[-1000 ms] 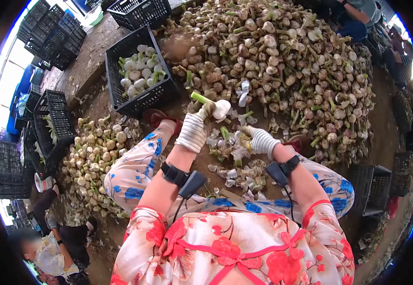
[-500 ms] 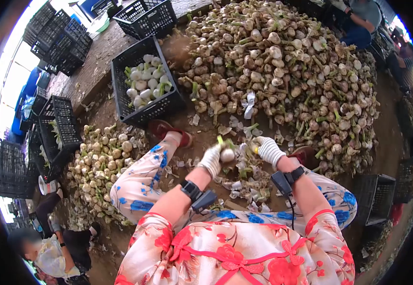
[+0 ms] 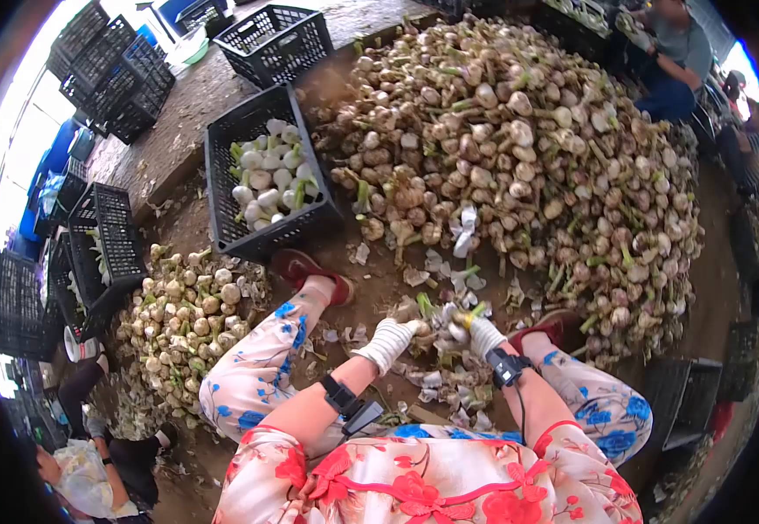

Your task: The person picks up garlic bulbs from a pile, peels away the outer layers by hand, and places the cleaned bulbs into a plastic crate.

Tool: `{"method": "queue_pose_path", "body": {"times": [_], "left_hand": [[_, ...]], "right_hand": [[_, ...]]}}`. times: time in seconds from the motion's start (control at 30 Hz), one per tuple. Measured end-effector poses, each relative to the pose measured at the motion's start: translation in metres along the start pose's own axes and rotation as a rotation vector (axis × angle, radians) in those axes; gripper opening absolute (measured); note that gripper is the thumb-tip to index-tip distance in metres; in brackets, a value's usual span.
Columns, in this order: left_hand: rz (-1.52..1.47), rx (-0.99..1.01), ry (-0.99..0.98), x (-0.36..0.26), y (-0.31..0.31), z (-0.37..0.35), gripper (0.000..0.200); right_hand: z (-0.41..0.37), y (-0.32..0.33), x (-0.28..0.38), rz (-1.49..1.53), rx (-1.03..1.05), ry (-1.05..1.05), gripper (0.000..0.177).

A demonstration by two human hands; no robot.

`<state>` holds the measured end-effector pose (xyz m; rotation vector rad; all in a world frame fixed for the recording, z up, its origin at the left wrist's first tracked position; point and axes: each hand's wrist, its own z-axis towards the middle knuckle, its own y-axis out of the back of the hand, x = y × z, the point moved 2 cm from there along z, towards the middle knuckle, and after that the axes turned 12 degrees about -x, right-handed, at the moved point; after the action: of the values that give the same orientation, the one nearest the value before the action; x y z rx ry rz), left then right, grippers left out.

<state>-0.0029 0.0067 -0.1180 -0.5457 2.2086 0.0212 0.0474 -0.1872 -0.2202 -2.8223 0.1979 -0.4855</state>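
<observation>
Here we hold one garlic bulb [image 3: 420, 327] low between our knees, directly above the peel scraps [image 3: 449, 384], presumably so that loose skins drop there. The left hand [image 3: 386, 343] curls its fingers tight round the bulb. The right hand [image 3: 483, 334] meets it, but we cannot tell its finger grip. A black crate [image 3: 288, 223] of white bulbs stands near on the left.

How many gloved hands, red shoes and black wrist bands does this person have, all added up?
Gloved hands: 2, the left hand gripping a garlic bulb, and the right hand
Red shoes: 2
Black wrist bands: 2
Total: 6
</observation>
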Motion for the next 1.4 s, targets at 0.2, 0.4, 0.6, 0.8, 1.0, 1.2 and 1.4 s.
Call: {"method": "queue_pose_path", "body": {"times": [0.2, 0.4, 0.6, 0.8, 1.0, 1.2, 1.4], "left_hand": [[0.08, -0.011, 0.054, -0.021, 0.024, -0.001, 0.026], [-0.073, -0.078, 0.09, -0.025, 0.02, 0.001, 0.032], [-0.091, 0.0, 0.146, -0.004, 0.02, 0.01, 0.029], [0.07, 0.184, -0.096, -0.02, 0.004, -0.012, 0.019], [0.066, 0.089, -0.103, -0.018, -0.003, 0.004, 0.036], [-0.056, 0.076, -0.047, -0.018, 0.007, 0.012, 0.034], [0.083, -0.082, -0.02, -0.011, 0.01, 0.019, 0.022]], "right_hand": [[-0.03, -0.075, 0.065, -0.102, 0.112, 0.203, 0.031], [-0.129, -0.275, 0.247, 0.006, 0.403, 0.613, 0.051], [-0.117, -0.146, 0.24, -0.795, 0.053, 0.844, 0.04], [-0.173, 0.174, 0.251, -2.466, -0.64, 1.377, 0.012], [-0.328, 0.431, 0.172, -0.149, -0.655, 0.768, 0.015], [-0.393, 0.469, -0.021, -0.455, -1.046, 0.398, 0.024], [-0.309, 0.383, -0.113, -0.863, -0.887, 0.32, 0.02]]}}
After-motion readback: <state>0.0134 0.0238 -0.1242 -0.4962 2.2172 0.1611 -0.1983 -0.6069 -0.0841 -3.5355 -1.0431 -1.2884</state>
